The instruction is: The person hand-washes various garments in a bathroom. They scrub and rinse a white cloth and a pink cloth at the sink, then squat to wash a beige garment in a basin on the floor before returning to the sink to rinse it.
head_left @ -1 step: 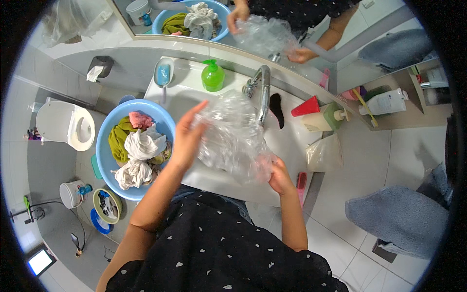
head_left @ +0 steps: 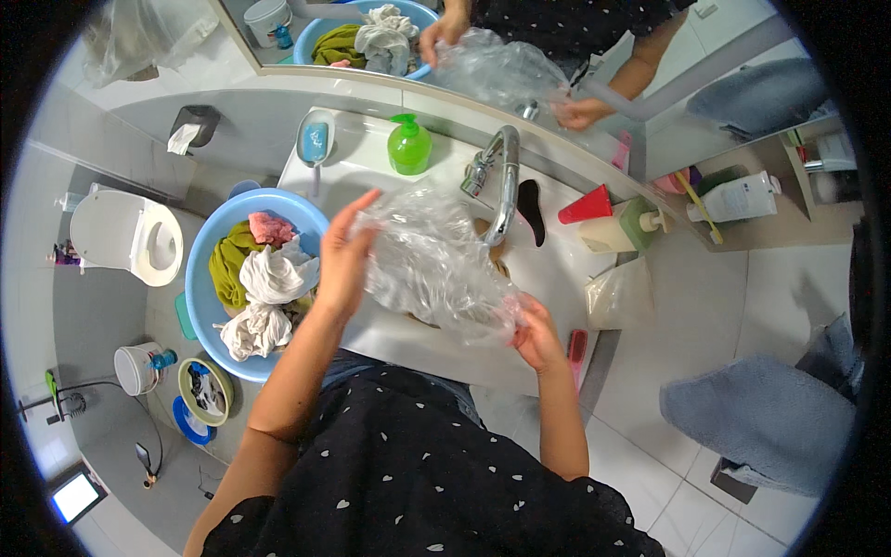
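A crumpled clear plastic bag is stretched between my two hands over the white sink. My left hand holds its left edge with thumb and fingers, fingertips pointing up. At the lower right corner, my right hand pinches the bag closed between its fingers. The bag hides most of the basin below, though something brownish shows beside it under the chrome faucet. Just left of my left hand stands a light blue tub with a green cloth, white cloths and a pink cloth.
A green pump bottle and a scoop-shaped dish with blue soap stand along the back. On the right lie a red cone-shaped object, a pump bottle and a pink brush. A mirror spans the back; a toilet is left.
The bag is pulled wider and flatter between my hands. My left hand has shifted slightly left, and the brownish thing under the faucet has come into sight.
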A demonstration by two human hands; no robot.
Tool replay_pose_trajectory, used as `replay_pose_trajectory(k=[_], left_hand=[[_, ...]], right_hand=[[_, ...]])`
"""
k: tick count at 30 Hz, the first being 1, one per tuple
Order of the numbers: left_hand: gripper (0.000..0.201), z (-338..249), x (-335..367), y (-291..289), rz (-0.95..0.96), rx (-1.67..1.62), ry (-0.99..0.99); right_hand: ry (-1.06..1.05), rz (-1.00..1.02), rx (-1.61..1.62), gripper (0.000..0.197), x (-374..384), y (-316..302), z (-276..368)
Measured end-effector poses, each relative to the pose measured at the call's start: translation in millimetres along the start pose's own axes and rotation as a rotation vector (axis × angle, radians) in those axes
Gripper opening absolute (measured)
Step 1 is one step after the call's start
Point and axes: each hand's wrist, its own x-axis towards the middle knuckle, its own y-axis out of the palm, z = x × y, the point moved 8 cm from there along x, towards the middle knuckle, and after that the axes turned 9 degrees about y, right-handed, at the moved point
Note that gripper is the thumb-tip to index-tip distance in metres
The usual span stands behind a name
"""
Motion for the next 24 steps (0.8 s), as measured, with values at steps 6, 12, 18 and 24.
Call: replay_pose_trajectory(k=[6, 12, 18, 24], left_hand=[[0.039, 21.3, 4.5, -58.8, -0.099, -0.017, -0.028], [0.027, 35.5, -27.0, -12.1, 0.106, -0.083, -0.113], [0.017, 31.5, -45.7, 17.9, 0.23, -0.44, -0.36], [0.009, 47.6, -34.0, -19.5, 0.207, -0.636, -0.3]], right_hand=[[-0.285, -0.314, -0.105, 0.034, -24.6, -29.6, 31.9], [-0.689, -0.035, -1.01, 0.104, -28.6, 145.8, 41.2], [-0.561, -0.158, -0.892, 0.095, 31.5, 126.2, 3.8], [-0.422, 0.007, -0.616, 0.037, 40.7, 95.8, -6.0]])
